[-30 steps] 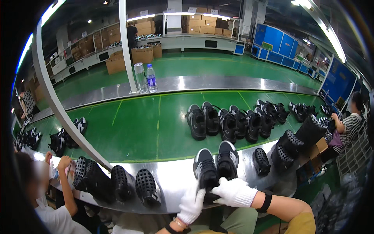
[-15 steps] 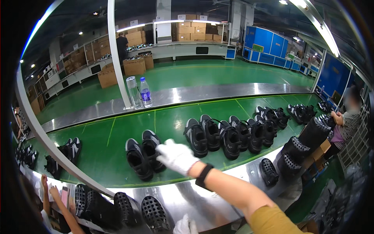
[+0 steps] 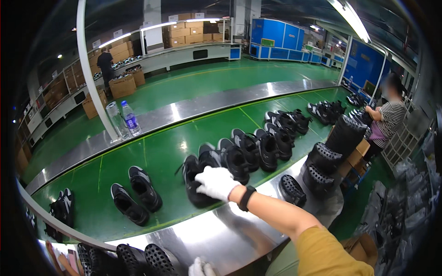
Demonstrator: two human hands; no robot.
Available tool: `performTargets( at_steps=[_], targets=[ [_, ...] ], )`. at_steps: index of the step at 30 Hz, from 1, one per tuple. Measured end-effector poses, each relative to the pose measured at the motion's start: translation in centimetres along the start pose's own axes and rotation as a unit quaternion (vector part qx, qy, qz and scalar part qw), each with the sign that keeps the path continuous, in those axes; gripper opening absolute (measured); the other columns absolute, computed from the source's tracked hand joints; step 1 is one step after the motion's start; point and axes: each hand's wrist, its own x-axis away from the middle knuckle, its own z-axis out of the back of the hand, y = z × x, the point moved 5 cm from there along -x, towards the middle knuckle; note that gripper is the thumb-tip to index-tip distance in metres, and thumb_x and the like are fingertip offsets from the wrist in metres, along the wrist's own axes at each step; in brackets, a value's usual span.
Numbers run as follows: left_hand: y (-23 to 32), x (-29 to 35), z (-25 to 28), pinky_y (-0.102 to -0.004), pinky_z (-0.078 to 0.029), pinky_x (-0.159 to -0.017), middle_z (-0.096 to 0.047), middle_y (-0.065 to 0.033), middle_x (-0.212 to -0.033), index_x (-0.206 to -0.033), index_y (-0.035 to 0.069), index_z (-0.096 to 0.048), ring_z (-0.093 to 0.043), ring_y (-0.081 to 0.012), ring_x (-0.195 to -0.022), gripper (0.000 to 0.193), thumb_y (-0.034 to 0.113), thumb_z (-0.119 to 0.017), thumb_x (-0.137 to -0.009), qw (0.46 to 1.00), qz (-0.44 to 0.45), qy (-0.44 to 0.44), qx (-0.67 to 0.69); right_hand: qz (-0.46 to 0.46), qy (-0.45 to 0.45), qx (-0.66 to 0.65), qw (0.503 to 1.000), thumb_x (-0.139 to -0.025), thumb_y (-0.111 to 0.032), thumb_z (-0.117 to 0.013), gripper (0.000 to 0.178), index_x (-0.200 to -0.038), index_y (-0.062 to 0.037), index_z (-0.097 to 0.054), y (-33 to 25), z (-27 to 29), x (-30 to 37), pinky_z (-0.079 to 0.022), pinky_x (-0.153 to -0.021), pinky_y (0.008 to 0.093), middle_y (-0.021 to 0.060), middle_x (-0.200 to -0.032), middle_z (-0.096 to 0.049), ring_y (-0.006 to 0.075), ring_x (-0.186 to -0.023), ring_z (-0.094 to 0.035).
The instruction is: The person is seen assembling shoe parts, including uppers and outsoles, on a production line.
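Note:
My right hand (image 3: 217, 185), in a white glove with a black band at the wrist, is closed at the opening of a black sneaker (image 3: 193, 195) on the green belt. The glove hides part of that shoe. A second black sneaker (image 3: 209, 155) sits just beyond it, and several more shoes run on in a row to the right. To the left stands a separate pair, one black sneaker (image 3: 126, 204) beside another (image 3: 145, 188). At the lower edge, only the gloved tips of my left hand (image 3: 201, 267) show over the metal ledge, too cut off to judge their grip.
Black perforated shoe forms (image 3: 161, 258) line the near ledge (image 3: 221, 230) at left; another form (image 3: 293, 189) lies at right beside stacked black ones (image 3: 317, 170). Two bottles (image 3: 131, 120) stand by a post across the belt. A person (image 3: 389, 112) works at far right.
The view has swung right, so the scene sits further left. My right hand has gone from beside the left pair to the first sneaker of the row and closed on it.

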Motion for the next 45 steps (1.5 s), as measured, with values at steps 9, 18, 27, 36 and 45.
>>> performTargets(
  at_steps=[9, 18, 27, 36, 45],
  targets=[
    [1.9, -2.7, -2.2, -0.0451, -0.037, -0.112, -0.053, -0.0202, -0.145, -0.145, 0.002, -0.048, -0.051, -0.0398, -0.13, 0.05, 0.019, -0.059, -0.1, 0.994, 0.061, -0.028, 0.081, 0.066, -0.036, -0.18, 0.981, -0.091, -0.035, -0.065, 0.034, -0.119, -0.0151, -0.062, -4.1, 3.6, 20.8, -0.055, -0.071, 0.0446, 0.0134, -0.094, -0.06, 0.0342, -0.084, -0.065],
    [12.2, -4.1, 1.3, -0.0483, -0.048, -0.09, -0.066, -0.02, -0.106, -0.112, -0.001, -0.066, -0.063, -0.038, -0.1, 0.045, 0.024, -0.078, -0.077, 0.973, -0.231, 0.015, 0.008, -0.193, 0.043, 0.075, 0.977, -0.082, -0.013, -0.065, 0.031, -0.113, -0.0117, -0.06, 13.7, 7.5, 27.6, -0.054, -0.08, 0.0489, 0.0188, -0.114, -0.059, 0.0374, -0.093, -0.066],
    [11.1, -3.8, -1.3, -0.046, -0.048, -0.09, -0.066, -0.0165, -0.107, -0.113, 0.002, -0.065, -0.062, -0.0369, -0.099, 0.043, 0.013, -0.079, -0.073, 0.974, -0.223, -0.04, -0.008, -0.229, 0.005, 0.145, 0.963, -0.081, -0.003, -0.059, 0.024, -0.104, -0.0082, -0.059, 13.3, 6.8, 28.0, -0.052, -0.081, 0.0484, 0.0183, -0.104, -0.056, 0.0394, -0.094, -0.062],
    [13.3, -8.8, -1.0, -0.0473, -0.045, -0.107, -0.052, -0.0173, -0.138, -0.155, 0.005, -0.022, -0.053, -0.0315, -0.128, 0.108, 0.044, -0.085, -0.077, 0.742, 0.068, -0.218, 0.631, 0.184, 0.149, -0.118, 0.964, -0.067, -0.001, -0.077, 0.04, -0.105, -0.0048, -0.062, -5.8, 9.9, 26.4, -0.053, -0.076, 0.0424, 0.0154, -0.1, -0.064, 0.0367, -0.088, -0.063],
    [12.6, -7.3, -1.3, -0.0284, -0.05, -0.078, -0.061, -0.003, -0.095, -0.126, 0.004, -0.055, -0.059, -0.0138, -0.082, 0.039, 0.031, -0.061, -0.098, 0.866, 0.2, -0.076, 0.451, -0.022, 0.281, -0.398, 0.873, -0.081, -0.01, -0.081, 0.054, -0.126, 0.0008, -0.055, -7.0, 4.2, 26.6, -0.055, -0.085, 0.0325, 0.0146, -0.107, -0.067, 0.0202, -0.096, -0.068]
  ],
)
